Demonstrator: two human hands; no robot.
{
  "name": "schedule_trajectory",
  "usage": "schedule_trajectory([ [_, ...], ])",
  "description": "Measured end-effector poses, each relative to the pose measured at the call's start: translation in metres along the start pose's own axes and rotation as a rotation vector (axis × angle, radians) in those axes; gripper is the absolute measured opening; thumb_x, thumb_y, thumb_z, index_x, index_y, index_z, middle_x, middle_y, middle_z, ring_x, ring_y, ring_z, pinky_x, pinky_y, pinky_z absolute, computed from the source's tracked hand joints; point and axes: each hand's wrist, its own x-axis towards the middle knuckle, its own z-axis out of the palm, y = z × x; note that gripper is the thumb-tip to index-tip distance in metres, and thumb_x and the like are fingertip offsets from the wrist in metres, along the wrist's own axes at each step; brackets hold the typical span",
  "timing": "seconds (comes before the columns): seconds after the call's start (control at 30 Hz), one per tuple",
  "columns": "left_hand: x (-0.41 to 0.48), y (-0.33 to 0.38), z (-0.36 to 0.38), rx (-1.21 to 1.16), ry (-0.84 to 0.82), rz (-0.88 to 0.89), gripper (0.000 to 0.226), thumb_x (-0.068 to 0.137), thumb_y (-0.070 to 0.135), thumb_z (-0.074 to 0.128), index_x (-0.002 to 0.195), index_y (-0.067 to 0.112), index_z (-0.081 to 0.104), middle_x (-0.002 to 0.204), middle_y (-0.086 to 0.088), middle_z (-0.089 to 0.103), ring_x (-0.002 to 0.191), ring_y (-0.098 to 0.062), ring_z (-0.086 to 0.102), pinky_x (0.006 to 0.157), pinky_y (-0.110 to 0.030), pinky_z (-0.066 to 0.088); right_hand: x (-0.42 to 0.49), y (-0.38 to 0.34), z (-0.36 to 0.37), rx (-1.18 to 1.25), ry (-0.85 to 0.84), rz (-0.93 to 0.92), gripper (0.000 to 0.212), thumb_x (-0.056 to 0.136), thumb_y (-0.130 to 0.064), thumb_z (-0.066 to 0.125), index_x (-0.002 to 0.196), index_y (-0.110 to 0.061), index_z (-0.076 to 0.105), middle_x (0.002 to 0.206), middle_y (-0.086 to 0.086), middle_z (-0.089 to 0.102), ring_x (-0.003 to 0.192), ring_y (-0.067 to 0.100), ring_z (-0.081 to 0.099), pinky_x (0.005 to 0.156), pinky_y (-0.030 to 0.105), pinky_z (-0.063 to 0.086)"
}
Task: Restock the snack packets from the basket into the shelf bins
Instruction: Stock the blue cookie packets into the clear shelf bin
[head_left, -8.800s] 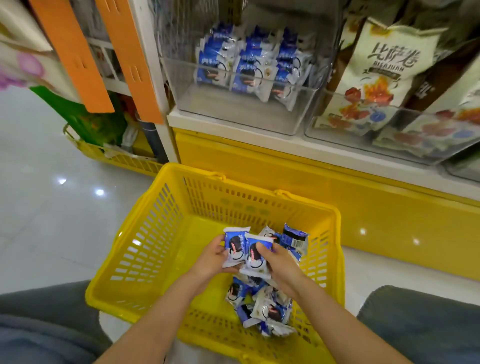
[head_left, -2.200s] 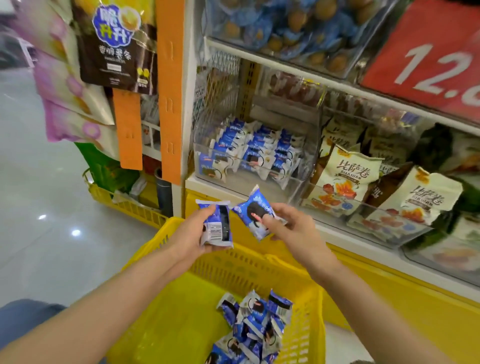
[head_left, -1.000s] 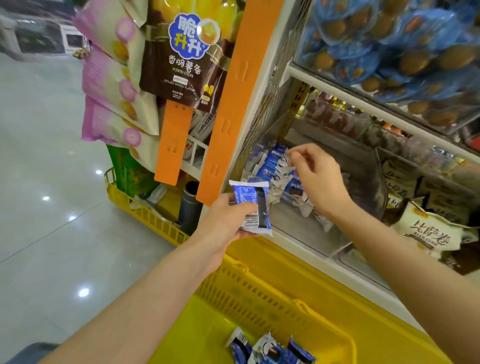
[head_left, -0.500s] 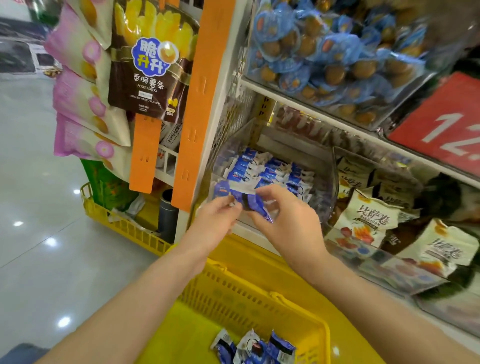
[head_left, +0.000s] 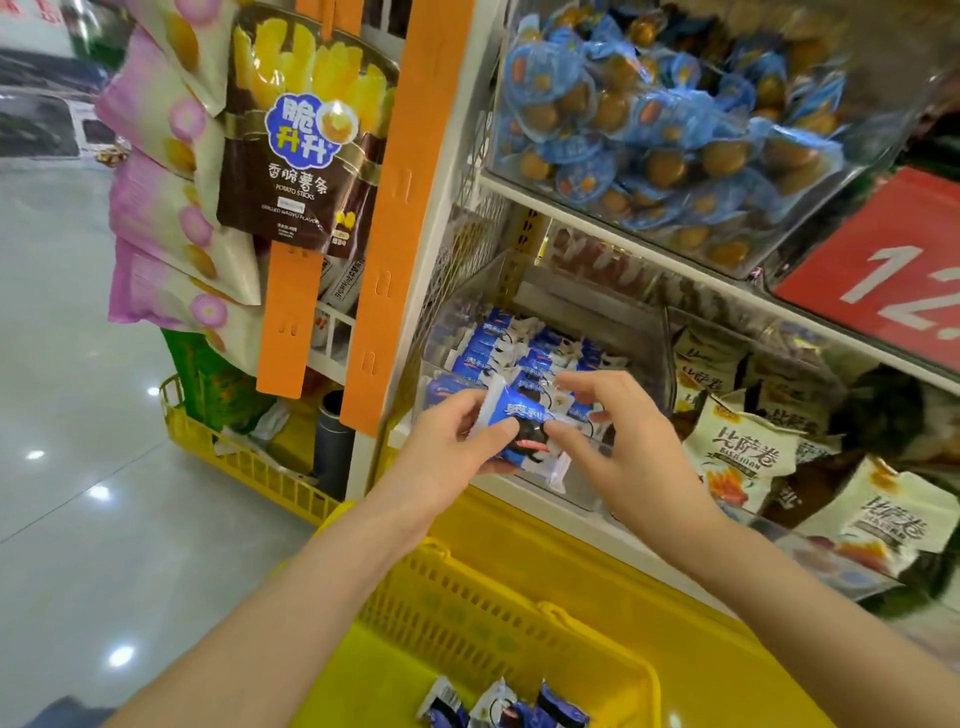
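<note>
A blue-and-white snack packet (head_left: 522, 423) is held between both hands just in front of the clear shelf bin (head_left: 571, 488). My left hand (head_left: 447, 447) grips its left end with thumb on top. My right hand (head_left: 618, 441) pinches its right end with thumb and forefinger, the other fingers spread. Inside the bin stand rows of the same blue packets (head_left: 498, 348). Below, the yellow basket (head_left: 519, 623) holds several more blue packets (head_left: 498, 706) at the bottom of the view.
Beige snack bags (head_left: 737, 447) fill the bin to the right. A bin of blue-wrapped round snacks (head_left: 660, 124) sits on the shelf above. Orange hanging strips (head_left: 400, 208) carry chip bags (head_left: 301, 156) at left. Another yellow basket (head_left: 244, 457) stands on the tiled floor.
Both hands have kept hold of the one packet and turned it so its printed blue face shows. The view has moved slightly closer to the bin.
</note>
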Motion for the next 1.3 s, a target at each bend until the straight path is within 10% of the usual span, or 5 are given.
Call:
schedule_trajectory([
  [0.27,0.014,-0.011,0.005,0.445,-0.009,0.259,0.025,0.09,0.016,0.058,0.101,0.037,0.052,0.095,0.018,0.059,0.092,0.007,0.057,0.068,-0.009,0.049,0.011,0.019,-0.001,0.238,-0.343,0.136,0.028,0.077,-0.033,0.072,0.104,-0.036,0.062,0.092,-0.012,0.069,0.081,0.001,0.062,0.076,0.021,0.052],
  [0.53,0.058,-0.008,-0.016,1.096,0.1,0.477,0.03,0.099,0.029,0.035,0.122,0.019,0.052,0.116,0.005,0.059,0.103,-0.011,0.052,0.087,-0.025,0.034,0.065,0.048,-0.011,0.153,0.076,0.237,0.028,0.081,-0.029,0.07,0.106,-0.026,0.058,0.093,-0.012,0.062,0.082,-0.001,0.059,0.065,0.009,0.042],
  [0.67,0.073,-0.025,-0.025,1.368,0.028,0.463,0.032,0.1,0.033,0.027,0.117,0.026,0.053,0.113,0.007,0.059,0.105,-0.011,0.048,0.097,-0.028,0.025,0.102,0.065,0.011,-0.057,-0.065,0.284,0.039,0.083,-0.031,0.069,0.119,-0.019,0.058,0.103,-0.006,0.058,0.088,0.006,0.053,0.072,0.015,0.04],
  [0.9,0.08,-0.037,-0.03,1.332,0.054,0.533,0.03,0.099,0.029,0.032,0.113,0.023,0.059,0.108,0.005,0.062,0.105,-0.014,0.049,0.097,-0.028,0.02,0.124,0.099,0.054,-0.251,-0.462,0.242,0.045,0.082,-0.027,0.071,0.121,-0.012,0.056,0.116,0.005,0.061,0.099,0.014,0.055,0.08,0.022,0.043],
  [1.3,0.084,-0.037,-0.031,1.359,0.017,0.52,0.026,0.099,0.025,0.033,0.112,0.023,0.055,0.107,0.005,0.062,0.102,-0.016,0.047,0.092,-0.031,0.022,0.116,0.1,0.059,-0.103,-0.3,0.232,0.037,0.088,-0.028,0.063,0.122,-0.013,0.057,0.115,0.002,0.062,0.101,0.013,0.057,0.088,0.025,0.045],
])
